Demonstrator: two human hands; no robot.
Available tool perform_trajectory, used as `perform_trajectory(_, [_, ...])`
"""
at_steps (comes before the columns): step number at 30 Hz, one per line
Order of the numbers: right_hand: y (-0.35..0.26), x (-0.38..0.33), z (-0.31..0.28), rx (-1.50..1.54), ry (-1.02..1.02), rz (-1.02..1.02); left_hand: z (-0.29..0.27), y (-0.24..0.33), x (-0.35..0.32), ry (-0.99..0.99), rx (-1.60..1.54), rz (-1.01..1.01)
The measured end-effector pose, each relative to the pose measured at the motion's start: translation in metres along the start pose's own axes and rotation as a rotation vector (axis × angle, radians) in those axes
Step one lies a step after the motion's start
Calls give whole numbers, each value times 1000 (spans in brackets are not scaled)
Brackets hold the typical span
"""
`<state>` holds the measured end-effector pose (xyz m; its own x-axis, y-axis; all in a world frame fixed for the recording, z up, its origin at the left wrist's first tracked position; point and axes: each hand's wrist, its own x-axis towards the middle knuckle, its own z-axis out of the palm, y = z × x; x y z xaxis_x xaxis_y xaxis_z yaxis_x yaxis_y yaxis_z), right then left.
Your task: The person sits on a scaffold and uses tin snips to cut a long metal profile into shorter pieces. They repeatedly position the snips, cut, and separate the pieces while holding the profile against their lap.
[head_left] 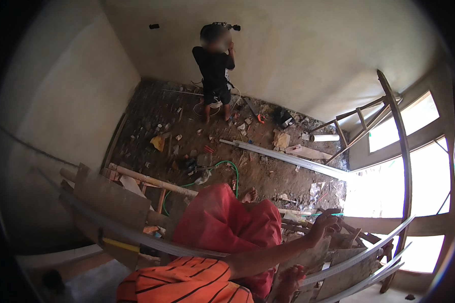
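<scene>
My left hand (325, 225) is stretched out past my knees, its fingers bent loosely and apart; I see nothing held in it. Lower down, my right hand (289, 281) closes on the end of a long pale metal strip (356, 257), which curves away to the right; its fingers are partly in shadow. More pale strips (376, 278) lie just below that one. Another pale strip (151, 241) runs across from the left and passes behind my left arm, so I cannot tell whether the pieces join.
I sit high on wooden boards (103, 202) beside a pole (159, 181). Below, a person (215, 76) in black faces the far wall. Rubble, a green hose (232, 164) and metal lengths (288, 157) lie on the dirt floor. A wooden frame (364, 121) leans near the bright windows.
</scene>
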<state>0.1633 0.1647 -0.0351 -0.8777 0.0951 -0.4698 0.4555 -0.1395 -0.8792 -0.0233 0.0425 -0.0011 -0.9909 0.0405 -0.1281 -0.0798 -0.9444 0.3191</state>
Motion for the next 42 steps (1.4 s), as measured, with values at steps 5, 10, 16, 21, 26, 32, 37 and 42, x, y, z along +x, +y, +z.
perform_trajectory(5, [-29,-30,62,83,-187,-59,6,15,-3,37,-100,41])
perform_trajectory(10, [-44,-37,76,-175,-327,20,-3,21,-6,59,-146,53])
perform_trajectory(16, [-31,-38,83,-213,-286,-39,-6,24,-11,86,-177,80])
perform_trajectory(21, [-20,-33,74,-117,-334,12,-11,41,-15,134,-184,114])
perform_trajectory(26, [-26,-36,74,-130,-293,1,-64,143,-45,281,352,227])
perform_trajectory(32, [-19,-32,72,-203,-311,-39,-190,334,-264,1167,1093,616])
perform_trajectory(37, [-38,-28,60,-262,-547,-2,-204,335,-473,2218,1639,532])
perform_trajectory(42, [-23,-31,47,-286,-428,2,-253,252,-531,2087,660,844])
